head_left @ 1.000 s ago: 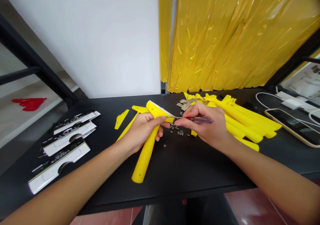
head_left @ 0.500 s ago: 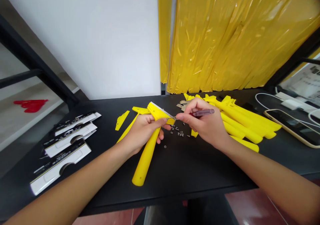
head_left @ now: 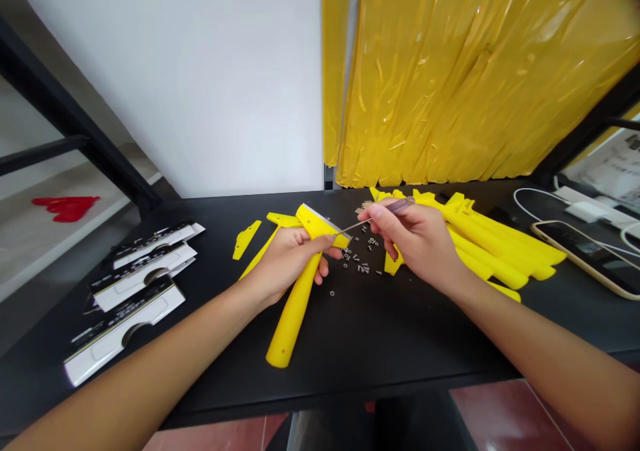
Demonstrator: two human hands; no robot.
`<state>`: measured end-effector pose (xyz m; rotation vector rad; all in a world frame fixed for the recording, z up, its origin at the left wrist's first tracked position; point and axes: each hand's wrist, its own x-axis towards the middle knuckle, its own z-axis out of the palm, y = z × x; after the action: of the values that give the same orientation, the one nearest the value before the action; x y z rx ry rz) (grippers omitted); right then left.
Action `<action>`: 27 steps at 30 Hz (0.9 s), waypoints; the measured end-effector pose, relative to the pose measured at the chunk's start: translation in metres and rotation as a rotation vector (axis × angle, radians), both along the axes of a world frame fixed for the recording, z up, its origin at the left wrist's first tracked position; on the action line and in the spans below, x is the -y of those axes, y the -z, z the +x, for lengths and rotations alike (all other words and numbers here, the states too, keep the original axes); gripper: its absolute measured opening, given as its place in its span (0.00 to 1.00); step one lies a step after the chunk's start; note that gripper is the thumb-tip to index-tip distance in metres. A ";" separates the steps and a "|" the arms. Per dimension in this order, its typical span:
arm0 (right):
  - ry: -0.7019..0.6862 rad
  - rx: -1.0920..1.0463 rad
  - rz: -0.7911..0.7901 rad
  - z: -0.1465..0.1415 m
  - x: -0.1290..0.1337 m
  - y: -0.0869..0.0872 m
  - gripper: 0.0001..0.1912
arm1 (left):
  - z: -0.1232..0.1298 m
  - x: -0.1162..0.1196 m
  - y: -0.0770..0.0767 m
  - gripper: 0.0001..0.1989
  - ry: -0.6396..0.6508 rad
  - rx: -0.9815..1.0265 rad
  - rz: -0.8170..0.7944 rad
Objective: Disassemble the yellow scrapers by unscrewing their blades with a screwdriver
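A yellow scraper (head_left: 295, 311) with a long handle and a metal blade along its head is gripped by my left hand (head_left: 285, 257), thumb on the head. My right hand (head_left: 417, 237) is closed round the purple handle of a screwdriver (head_left: 397, 205). Its thin shaft slants down to the left, and the tip meets the scraper head beside my left thumb. Whether a screw sits under the tip is too small to tell. Loose screws and nuts (head_left: 363, 268) lie on the black table between my hands. Behind my left hand are a yellow plate (head_left: 245, 239) and another yellow scraper part (head_left: 284, 220).
Several yellow scraper handles (head_left: 505, 241) are heaped at the right, near a phone (head_left: 590, 254) and white cables. White and black card sleeves (head_left: 127, 331) lie at the left. A red object (head_left: 67, 207) rests on the left shelf. Yellow plastic sheeting (head_left: 480, 77) hangs behind.
My right hand has shifted its grip from near the shaft back onto the screwdriver's handle, and the screwdriver now tilts more steeply. My left hand still holds the scraper in nearly the same place.
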<state>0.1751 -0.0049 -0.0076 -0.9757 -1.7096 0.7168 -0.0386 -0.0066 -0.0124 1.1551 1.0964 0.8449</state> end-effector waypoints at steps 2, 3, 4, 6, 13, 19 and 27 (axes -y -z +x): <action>0.010 -0.028 0.004 -0.001 0.001 0.000 0.14 | 0.000 0.000 0.002 0.09 0.020 -0.002 0.009; 0.004 -0.053 -0.007 -0.001 0.001 0.000 0.13 | 0.000 0.000 0.002 0.09 0.030 -0.002 0.014; -0.007 -0.070 -0.015 -0.002 0.002 0.000 0.12 | 0.000 0.001 0.003 0.09 0.038 -0.002 0.019; -0.029 -0.067 -0.007 -0.002 0.002 0.000 0.12 | 0.000 0.001 0.003 0.09 0.042 -0.002 0.018; -0.025 -0.080 0.023 -0.002 0.004 0.000 0.12 | 0.001 -0.001 -0.001 0.07 -0.008 0.051 -0.067; -0.292 0.070 -0.125 0.004 0.003 -0.006 0.16 | -0.002 -0.012 0.011 0.08 -0.081 0.037 -0.058; -0.625 0.182 -0.354 0.000 0.009 -0.003 0.12 | -0.002 -0.014 0.013 0.08 -0.085 0.036 -0.083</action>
<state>0.1747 -0.0142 -0.0043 -0.7466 -2.1190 1.4086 -0.0408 0.0070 -0.0256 1.0267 1.1472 0.8746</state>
